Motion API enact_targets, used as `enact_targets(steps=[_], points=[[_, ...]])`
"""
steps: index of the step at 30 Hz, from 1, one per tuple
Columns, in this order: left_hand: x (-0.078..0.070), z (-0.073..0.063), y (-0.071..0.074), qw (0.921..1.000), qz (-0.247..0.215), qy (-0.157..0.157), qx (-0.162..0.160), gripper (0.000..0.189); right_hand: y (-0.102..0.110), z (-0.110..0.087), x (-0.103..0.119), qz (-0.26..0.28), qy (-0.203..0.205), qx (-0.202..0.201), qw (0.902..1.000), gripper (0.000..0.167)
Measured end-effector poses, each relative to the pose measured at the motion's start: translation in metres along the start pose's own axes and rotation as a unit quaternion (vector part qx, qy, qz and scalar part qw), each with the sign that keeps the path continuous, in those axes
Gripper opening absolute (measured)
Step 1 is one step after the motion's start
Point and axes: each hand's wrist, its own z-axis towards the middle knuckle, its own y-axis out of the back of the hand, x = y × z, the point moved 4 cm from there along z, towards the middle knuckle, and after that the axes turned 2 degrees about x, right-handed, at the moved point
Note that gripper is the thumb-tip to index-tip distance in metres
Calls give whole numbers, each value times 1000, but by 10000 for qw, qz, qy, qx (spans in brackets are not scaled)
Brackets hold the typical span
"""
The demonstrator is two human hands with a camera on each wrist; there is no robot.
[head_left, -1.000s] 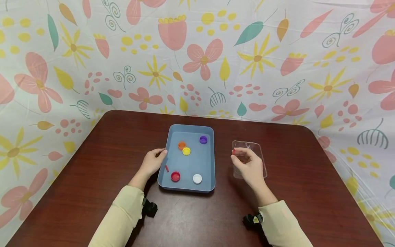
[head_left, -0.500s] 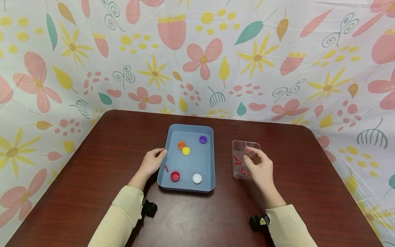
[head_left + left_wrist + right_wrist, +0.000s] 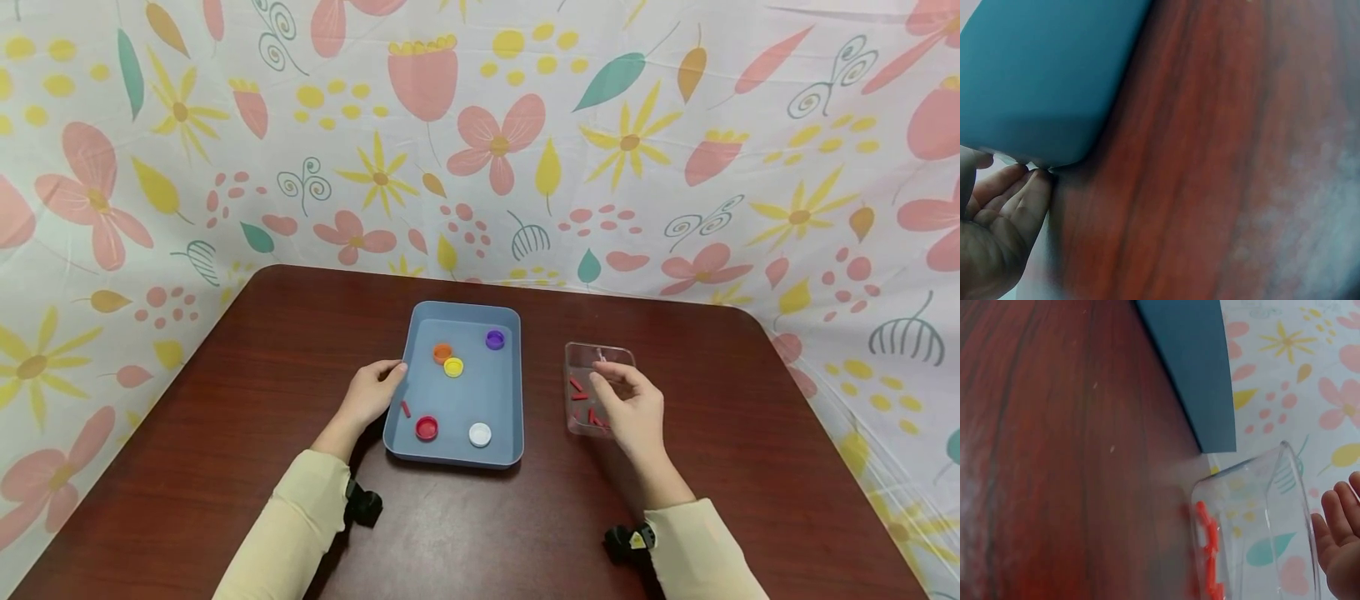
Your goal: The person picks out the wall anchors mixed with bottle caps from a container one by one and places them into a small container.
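Note:
In the head view my left hand (image 3: 371, 393) holds the left rim of a blue-grey tray (image 3: 465, 452), thumb on top. The left wrist view has its fingers against the tray's outer side (image 3: 1047, 75). On the tray lie a red stick (image 3: 406, 409) and small round caps: red (image 3: 426, 428), white (image 3: 480, 434), orange (image 3: 442, 354), yellow (image 3: 453, 367) and purple (image 3: 495, 340). My right hand (image 3: 633, 408) is over a clear plastic box (image 3: 573, 360), fingers loosely bent, nothing visible between them. Several red sticks (image 3: 579, 396) lie inside the box; the hand hides part of it.
The brown wooden table (image 3: 300, 333) carries the tray and, to its right, the box. A flower-patterned cloth (image 3: 480, 150) hangs behind and along the sides of the table.
A second ago my right hand pinched a red thing over the box's left side. It has since let go and shifted right. My left hand and the tray stay put.

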Motion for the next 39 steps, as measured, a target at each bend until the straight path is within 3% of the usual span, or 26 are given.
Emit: enact_targets(steps=[11, 19, 30, 39], points=[[-1, 1, -2, 10000, 18, 9, 23, 45, -16, -2, 5, 340, -173, 457, 9982, 18], [-1, 2, -1, 10000, -14, -33, 4, 44, -32, -5, 8, 36, -171, 894, 9958, 19], [-1, 1, -1, 10000, 6, -12, -1, 45, -59, -9, 16, -260, 498, 1536, 9865, 22], [-1, 1, 1, 10000, 4, 19, 28, 45, -84, -6, -12, -192, 634, 1822, 9810, 24]])
